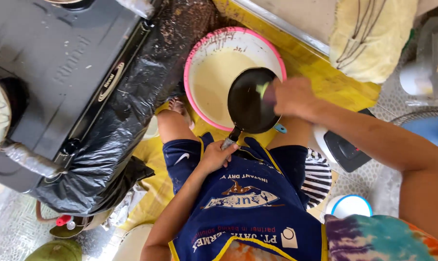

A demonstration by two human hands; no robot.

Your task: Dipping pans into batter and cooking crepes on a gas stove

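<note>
My left hand (217,155) grips the handle of a small black frying pan (250,104), held over the near edge of a pink-rimmed white basin (214,41) that holds pale batter. My right hand (292,95) reaches over the pan's right side, its fingers closed on a small pale tool with a purple grip that touches the pan's inner surface; I cannot tell exactly what the tool is. A dark blue apron (248,203) covers my lap below the pan.
A dark gas stove (59,63) stands at the left, with a black plastic sheet (127,121) beside it. Pale dough with a wire whisk (369,34) lies on a tray at upper right. A white tub with a blue rim (349,205) sits at lower right.
</note>
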